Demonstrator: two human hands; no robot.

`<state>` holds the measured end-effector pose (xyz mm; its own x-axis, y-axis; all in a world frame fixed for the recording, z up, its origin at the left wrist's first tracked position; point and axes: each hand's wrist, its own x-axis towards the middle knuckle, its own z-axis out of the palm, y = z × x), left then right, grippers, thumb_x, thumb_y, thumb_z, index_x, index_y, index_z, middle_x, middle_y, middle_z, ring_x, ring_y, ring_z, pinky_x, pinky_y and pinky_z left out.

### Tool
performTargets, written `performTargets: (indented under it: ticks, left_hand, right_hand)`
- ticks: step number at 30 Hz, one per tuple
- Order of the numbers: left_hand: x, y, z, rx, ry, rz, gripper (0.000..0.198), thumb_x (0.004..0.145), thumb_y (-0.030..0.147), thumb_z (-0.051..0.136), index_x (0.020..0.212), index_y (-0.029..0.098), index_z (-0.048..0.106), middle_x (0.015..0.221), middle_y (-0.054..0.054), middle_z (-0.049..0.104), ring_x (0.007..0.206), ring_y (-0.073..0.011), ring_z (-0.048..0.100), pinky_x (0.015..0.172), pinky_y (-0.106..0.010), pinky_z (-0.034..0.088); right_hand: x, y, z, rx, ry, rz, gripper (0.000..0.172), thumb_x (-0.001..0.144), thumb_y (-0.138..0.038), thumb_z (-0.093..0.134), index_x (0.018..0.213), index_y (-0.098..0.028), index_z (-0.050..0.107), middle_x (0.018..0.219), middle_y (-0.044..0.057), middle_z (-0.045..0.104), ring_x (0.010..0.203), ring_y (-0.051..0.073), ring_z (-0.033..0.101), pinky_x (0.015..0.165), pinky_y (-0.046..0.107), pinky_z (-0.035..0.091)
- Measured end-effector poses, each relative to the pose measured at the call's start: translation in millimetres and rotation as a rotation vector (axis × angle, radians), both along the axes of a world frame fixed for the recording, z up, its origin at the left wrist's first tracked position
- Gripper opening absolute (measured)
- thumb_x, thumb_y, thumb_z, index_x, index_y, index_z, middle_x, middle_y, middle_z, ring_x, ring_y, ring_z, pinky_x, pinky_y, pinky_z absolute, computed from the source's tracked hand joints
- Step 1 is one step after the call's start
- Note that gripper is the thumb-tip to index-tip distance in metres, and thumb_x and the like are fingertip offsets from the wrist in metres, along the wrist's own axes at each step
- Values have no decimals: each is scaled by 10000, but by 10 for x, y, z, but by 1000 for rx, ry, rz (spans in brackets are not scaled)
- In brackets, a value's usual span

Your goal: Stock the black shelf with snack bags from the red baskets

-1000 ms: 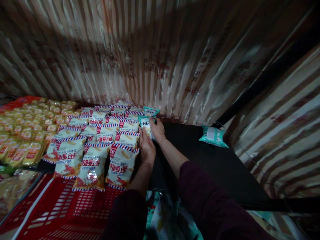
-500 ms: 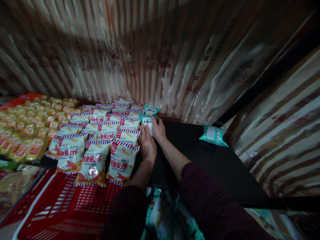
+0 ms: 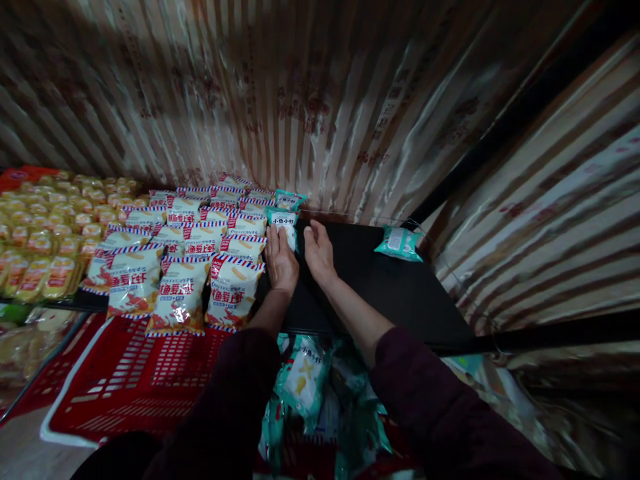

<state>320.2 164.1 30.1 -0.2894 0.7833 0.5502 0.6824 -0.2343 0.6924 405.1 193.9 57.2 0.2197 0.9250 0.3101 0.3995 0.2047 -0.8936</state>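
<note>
A teal-and-white snack bag (image 3: 283,219) stands on the black shelf (image 3: 385,293), beside rows of white snack bags (image 3: 233,290) with red lettering and striped edges. My left hand (image 3: 282,261) lies flat with straight fingers against the front of that teal bag. Just to its right, my right hand (image 3: 319,253) is held apart from the bag, fingers loosely curved and nothing in them. Behind the touched bag is another teal bag (image 3: 290,199). One more teal snack bag (image 3: 399,243) lies on its side at the shelf's right.
Below the shelf, a red basket (image 3: 145,373) sits at left, and several teal bags (image 3: 303,380) are heaped between my forearms. Small yellow packets (image 3: 60,267) fill the shelf's left part. A striped curtain (image 3: 280,100) hangs behind, with a dark slanting post (image 3: 480,153) at right.
My right hand has come away from the side of the teal bag to the right. The left hand stays against it. The view has shifted, showing more of the teal bags below.
</note>
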Motion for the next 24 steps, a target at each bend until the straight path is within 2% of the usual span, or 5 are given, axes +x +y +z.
performTargets:
  ticks: [5, 9, 16, 20, 24]
  left_hand:
    - [12, -125, 57, 23, 46, -26, 449, 854, 94, 369, 1290, 88, 474, 1474, -189, 345, 1415, -249, 214, 1141, -473, 234]
    - [36, -317, 127, 20, 52, -86, 412, 843, 80, 371, 1226, 84, 524, 1433, -184, 411, 1392, -234, 277, 1139, -448, 262]
    - [-11, -895, 268, 175, 106, -254, 351, 815, 56, 372, 1068, 126, 604, 1251, -139, 589, 1244, -200, 486, 1049, -391, 410]
    - [-107, -1312, 296, 231, 125, -356, 311, 831, 69, 363, 1000, 149, 611, 1115, -106, 654, 1106, -180, 574, 953, -373, 478]
    - [-160, -1605, 189, 106, 152, -496, 288, 832, 69, 388, 981, 154, 619, 1025, -89, 672, 989, -167, 606, 882, -333, 510]
  right_hand:
    - [96, -376, 86, 89, -1, 48, 372, 864, -347, 456, 1191, -187, 536, 1218, 105, 596, 1119, 210, 566, 991, 400, 438]
    - [120, -762, 190, 172, -21, 109, 323, 843, -265, 480, 1141, -176, 568, 1171, 104, 618, 1069, 199, 590, 964, 374, 462]
    - [145, -1529, 318, 247, -32, 214, 261, 861, -180, 458, 1082, -194, 595, 1127, 86, 633, 1072, 190, 587, 964, 366, 460]
    - [213, -1912, 271, 254, -96, 223, 216, 870, -161, 438, 995, -198, 611, 1021, 73, 640, 1018, 186, 591, 927, 353, 459]
    - [283, -2112, 62, 88, -159, 277, 197, 843, -157, 439, 914, -204, 616, 924, 54, 642, 895, 180, 605, 823, 320, 478]
